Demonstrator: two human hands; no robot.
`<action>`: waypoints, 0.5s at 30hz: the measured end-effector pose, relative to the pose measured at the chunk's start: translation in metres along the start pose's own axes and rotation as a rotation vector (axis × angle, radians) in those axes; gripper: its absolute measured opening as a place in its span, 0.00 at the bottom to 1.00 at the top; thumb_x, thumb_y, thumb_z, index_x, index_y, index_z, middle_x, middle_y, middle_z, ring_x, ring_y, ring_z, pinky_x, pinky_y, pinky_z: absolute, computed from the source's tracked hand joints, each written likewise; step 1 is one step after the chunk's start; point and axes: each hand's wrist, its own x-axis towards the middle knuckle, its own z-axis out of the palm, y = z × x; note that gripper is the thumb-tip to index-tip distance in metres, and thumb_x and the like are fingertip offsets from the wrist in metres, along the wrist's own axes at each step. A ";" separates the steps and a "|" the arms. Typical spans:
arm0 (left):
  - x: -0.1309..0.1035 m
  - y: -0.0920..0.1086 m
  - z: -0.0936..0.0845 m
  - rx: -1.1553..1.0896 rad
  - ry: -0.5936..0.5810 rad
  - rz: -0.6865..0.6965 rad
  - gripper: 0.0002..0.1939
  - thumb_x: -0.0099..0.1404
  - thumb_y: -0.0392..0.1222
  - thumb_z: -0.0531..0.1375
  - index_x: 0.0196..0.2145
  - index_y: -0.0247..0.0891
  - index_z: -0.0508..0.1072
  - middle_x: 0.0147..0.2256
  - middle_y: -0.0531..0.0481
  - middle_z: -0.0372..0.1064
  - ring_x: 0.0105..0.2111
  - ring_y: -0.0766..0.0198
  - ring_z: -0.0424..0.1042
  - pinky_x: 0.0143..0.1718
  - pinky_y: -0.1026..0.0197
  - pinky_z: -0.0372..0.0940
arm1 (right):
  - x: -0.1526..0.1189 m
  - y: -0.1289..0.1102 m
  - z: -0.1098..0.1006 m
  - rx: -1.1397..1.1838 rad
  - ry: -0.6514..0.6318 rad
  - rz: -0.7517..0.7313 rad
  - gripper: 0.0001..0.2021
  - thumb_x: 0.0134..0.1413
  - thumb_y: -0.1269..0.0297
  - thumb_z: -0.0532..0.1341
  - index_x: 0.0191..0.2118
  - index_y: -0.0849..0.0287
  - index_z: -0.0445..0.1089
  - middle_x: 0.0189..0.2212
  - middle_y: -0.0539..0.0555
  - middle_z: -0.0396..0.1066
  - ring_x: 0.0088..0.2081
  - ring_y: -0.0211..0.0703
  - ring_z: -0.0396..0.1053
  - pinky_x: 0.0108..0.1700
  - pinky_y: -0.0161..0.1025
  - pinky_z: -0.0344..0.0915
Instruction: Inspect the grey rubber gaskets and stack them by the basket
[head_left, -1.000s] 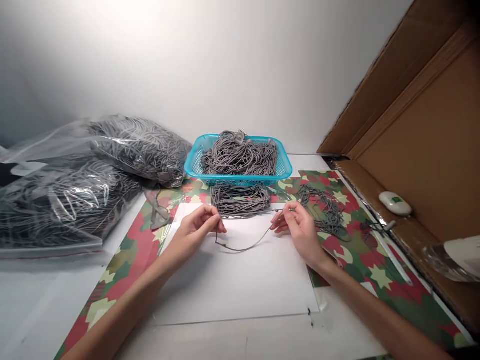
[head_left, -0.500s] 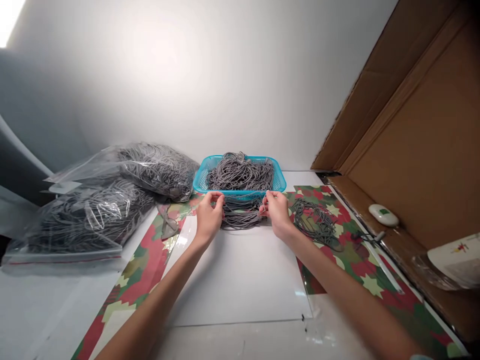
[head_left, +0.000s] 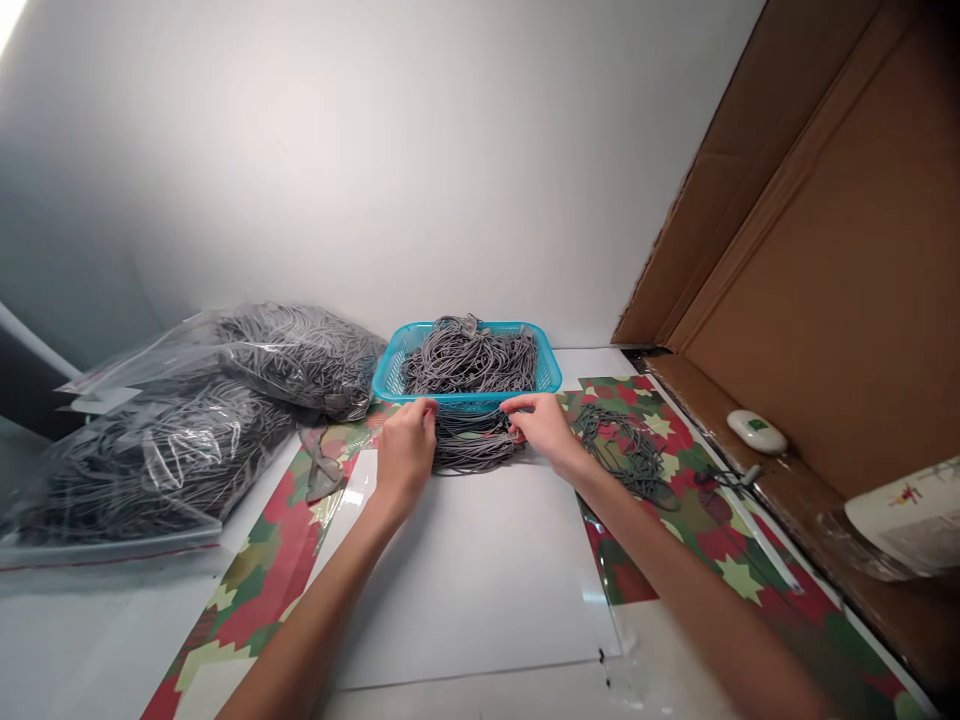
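A bundle of thin grey cords (head_left: 476, 452) lies in front of the blue basket, its strands running sideways between my hands. My left hand (head_left: 407, 450) is at the bundle's left end, fingers pinched together. At the right end, my right hand (head_left: 541, 425) pinches with thumb and forefinger, the other fingers curled over the strands. Both pinches appear to be on a grey cord, hard to separate from the strands behind it. Directly behind, the blue basket (head_left: 381, 385) holds a heap of grey cords (head_left: 469, 358).
Two clear bags of grey cords (head_left: 172, 460) lie at left, near a crumpled grey piece (head_left: 324, 475). Loose cords (head_left: 626, 450) rest at right on the patterned sheet. White paper (head_left: 472, 580) lies in front. A white oval object (head_left: 757, 432) sits on the cardboard edge.
The cord seen stretched between my hands is now hard to make out. My right hand has turned, its fingertips pointing left over the bundle. The camera view has shifted slightly.
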 end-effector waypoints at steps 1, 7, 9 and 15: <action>-0.001 0.000 0.000 0.043 0.001 0.013 0.12 0.66 0.40 0.51 0.34 0.39 0.75 0.32 0.45 0.76 0.28 0.58 0.71 0.32 0.59 0.61 | 0.001 0.001 -0.001 -0.069 0.008 -0.026 0.10 0.63 0.61 0.61 0.44 0.63 0.71 0.41 0.54 0.73 0.39 0.40 0.73 0.41 0.42 0.73; -0.006 -0.002 0.002 0.264 0.000 0.069 0.14 0.68 0.40 0.52 0.36 0.40 0.77 0.32 0.43 0.76 0.35 0.52 0.71 0.27 0.59 0.57 | -0.004 0.002 -0.005 -0.443 0.034 -0.205 0.15 0.54 0.76 0.60 0.46 0.60 0.76 0.47 0.59 0.76 0.50 0.50 0.72 0.54 0.45 0.66; -0.006 -0.002 0.002 0.318 -0.002 0.079 0.15 0.69 0.41 0.51 0.36 0.40 0.78 0.33 0.42 0.76 0.36 0.51 0.70 0.25 0.59 0.55 | -0.007 0.000 -0.007 -0.555 0.008 -0.251 0.20 0.52 0.77 0.59 0.50 0.60 0.76 0.51 0.59 0.74 0.52 0.52 0.71 0.55 0.43 0.65; -0.010 0.004 -0.003 0.401 -0.005 0.152 0.17 0.71 0.41 0.49 0.44 0.38 0.77 0.40 0.38 0.74 0.38 0.48 0.68 0.25 0.57 0.56 | -0.023 -0.011 -0.010 -0.847 -0.035 -0.330 0.19 0.58 0.77 0.53 0.51 0.61 0.75 0.52 0.61 0.72 0.50 0.52 0.71 0.49 0.42 0.66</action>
